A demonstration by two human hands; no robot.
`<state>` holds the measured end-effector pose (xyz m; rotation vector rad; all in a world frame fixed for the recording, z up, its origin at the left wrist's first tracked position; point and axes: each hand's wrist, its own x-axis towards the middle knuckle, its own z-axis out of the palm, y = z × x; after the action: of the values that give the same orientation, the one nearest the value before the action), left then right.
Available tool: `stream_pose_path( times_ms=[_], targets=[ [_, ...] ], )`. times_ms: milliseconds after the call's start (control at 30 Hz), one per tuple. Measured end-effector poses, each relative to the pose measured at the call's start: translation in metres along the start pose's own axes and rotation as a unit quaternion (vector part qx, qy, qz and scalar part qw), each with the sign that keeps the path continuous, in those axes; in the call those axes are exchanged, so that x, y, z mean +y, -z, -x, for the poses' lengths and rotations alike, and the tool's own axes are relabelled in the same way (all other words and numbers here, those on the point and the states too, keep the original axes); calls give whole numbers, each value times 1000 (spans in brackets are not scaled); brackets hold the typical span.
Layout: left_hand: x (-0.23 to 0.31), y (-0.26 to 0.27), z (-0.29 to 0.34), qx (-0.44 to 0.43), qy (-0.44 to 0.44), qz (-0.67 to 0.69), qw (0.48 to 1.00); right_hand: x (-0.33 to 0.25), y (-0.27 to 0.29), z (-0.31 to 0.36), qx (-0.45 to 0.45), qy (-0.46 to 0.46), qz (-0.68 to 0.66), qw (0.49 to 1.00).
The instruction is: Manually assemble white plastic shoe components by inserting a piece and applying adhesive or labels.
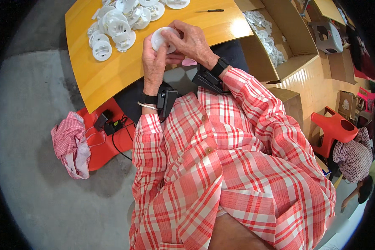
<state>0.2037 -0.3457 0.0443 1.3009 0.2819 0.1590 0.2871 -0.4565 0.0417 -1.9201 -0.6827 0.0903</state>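
Observation:
A round white plastic disc [158, 39] is held between my two hands, just above the near edge of the yellow table [112, 79]. My left hand [153, 60] grips its lower left side with thumb and fingers. From the right, my right hand [191, 41] closes on it, the thumb pressed on its face. The disc's underside is hidden by my fingers. Beyond my hands, to the left, lies a pile of similar white discs [116, 23] with small fittings on them. A thin dark-handled screwdriver [215, 10] rests on the table farther back.
At the right, an open cardboard box [298, 64] holds many white parts [264, 35]. A red stool [112, 152] at the left carries a checked cloth [71, 143] and black cabled devices [108, 124]. Another red stool [333, 129] and a bending person [354, 156] are far right.

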Motion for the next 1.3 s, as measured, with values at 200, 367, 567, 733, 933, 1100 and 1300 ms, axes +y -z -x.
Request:
stream_pose_path(
  times_ms=[200, 367, 567, 733, 933, 1100, 1300],
  targets=[
    [-1, 1, -1, -1, 15, -28, 999, 9, -4, -1, 2, 20, 16, 1000],
    [-3, -3, 0, 7, 17, -34, 999, 12, -4, 0, 11, 40, 35, 999],
    [0, 0, -3, 4, 34, -33, 999, 21, -1, -7, -18, 31, 23, 999],
    [5, 0, -3, 22, 48, 21, 998, 30, 5, -2, -61, 44, -58, 995],
    [5, -7, -6, 85, 39, 2, 996, 30, 6, 0, -105, 51, -62, 991],
    [0, -10, -7, 114, 24, -40, 992, 27, 8, -1, -126, 25, -30, 991],
    [1, -18, -6, 146, 9, -77, 986, 22, 11, 1, -133, -8, -70, 989]
  ],
)
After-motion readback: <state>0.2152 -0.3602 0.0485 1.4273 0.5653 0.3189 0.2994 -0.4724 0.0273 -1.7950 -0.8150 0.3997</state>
